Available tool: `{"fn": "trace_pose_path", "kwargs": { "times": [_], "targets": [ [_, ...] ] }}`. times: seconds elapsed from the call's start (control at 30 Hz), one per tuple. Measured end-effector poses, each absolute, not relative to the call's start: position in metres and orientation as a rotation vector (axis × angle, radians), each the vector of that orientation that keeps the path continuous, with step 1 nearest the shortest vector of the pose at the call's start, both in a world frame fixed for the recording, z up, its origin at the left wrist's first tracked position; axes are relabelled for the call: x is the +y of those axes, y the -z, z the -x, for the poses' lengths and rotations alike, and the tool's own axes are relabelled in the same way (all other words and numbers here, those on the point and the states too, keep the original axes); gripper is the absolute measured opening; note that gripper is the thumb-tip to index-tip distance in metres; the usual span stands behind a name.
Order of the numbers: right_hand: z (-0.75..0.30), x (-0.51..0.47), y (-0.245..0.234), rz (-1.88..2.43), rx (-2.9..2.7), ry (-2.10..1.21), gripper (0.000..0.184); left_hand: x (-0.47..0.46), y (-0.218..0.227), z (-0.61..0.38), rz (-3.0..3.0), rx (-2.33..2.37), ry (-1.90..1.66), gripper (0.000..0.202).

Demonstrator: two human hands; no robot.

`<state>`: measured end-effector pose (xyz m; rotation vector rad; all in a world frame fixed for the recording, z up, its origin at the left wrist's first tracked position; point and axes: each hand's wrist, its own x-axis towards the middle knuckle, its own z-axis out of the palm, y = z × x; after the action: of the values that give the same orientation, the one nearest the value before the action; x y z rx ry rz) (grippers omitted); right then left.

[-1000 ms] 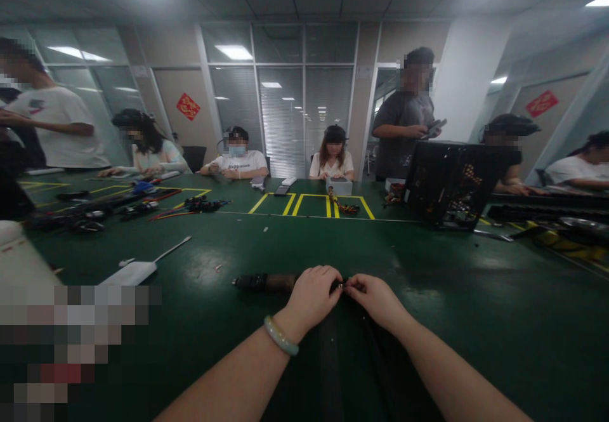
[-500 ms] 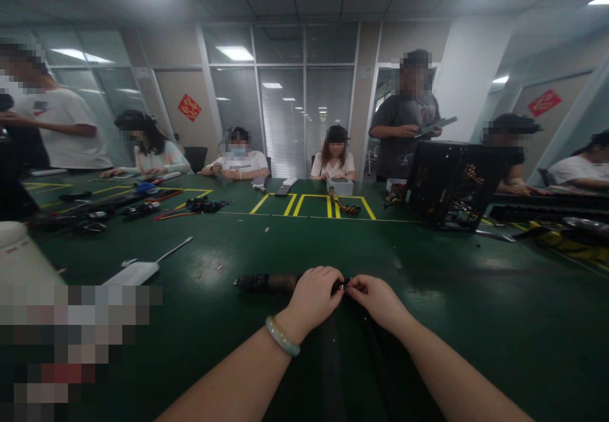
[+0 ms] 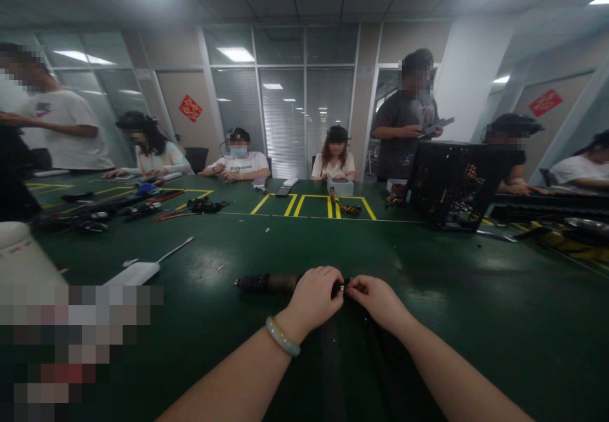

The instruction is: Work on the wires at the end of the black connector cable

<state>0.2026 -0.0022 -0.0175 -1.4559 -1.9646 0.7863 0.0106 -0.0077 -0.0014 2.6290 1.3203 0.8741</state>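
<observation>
A dark cylindrical tool [image 3: 280,283] with a brownish barrel and a stepped, narrow metal tip at its left end lies across the green table. It looks like an electric screwdriver, but its right end is hidden. My left hand [image 3: 316,295], with a pale bangle [image 3: 282,337] at the wrist, is closed over that right end. Close beside it, the thumb and fingers of my right hand [image 3: 373,301] are pinched together. A small shiny metal bit [image 3: 341,288] shows between the two hands. What my right fingers hold is too small to make out.
A white adapter with a short cable [image 3: 136,274] lies left, near a whitish container [image 3: 23,263]. Cable bundles [image 3: 202,205] spread over the far left. A black computer case [image 3: 450,184] stands far right. Several people sit or stand around the green table [image 3: 228,371].
Both my hands stay in nearly the same place around the tool's end. Across the table, the standing person has shifted the flat piece they hold slightly.
</observation>
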Motion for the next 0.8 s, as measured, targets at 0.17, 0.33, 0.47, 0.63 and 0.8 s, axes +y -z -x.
{"fn": "trace_pose_path", "kwargs": {
  "times": [0.17,0.33,0.47,0.63,0.8],
  "targets": [
    [-0.2043,-0.0012,0.0200,1.453,-1.955,-0.802,0.018,-0.0052,0.0030,-0.0102,-2.657,1.316,-0.837,0.010],
    [-0.2042,-0.0026,0.0178,1.463,-1.955,-0.805,0.019,-0.0029,0.0026,-0.0099,-2.682,1.280,-0.824,0.008],
    [-0.2032,-0.0032,0.0168,1.486,-1.949,-0.805,0.019,-0.0040,0.0007,-0.0097,-2.705,1.276,-0.792,0.009],
    [-0.2037,-0.0029,0.0173,1.455,-1.948,-0.801,0.018,-0.0039,0.0014,-0.0099,-2.715,1.300,-0.782,0.010],
    [-0.2041,-0.0004,0.0211,1.431,-1.946,-0.780,0.016,-0.0026,0.0026,-0.0103,-2.719,1.288,-0.776,0.010]
  ]
}}
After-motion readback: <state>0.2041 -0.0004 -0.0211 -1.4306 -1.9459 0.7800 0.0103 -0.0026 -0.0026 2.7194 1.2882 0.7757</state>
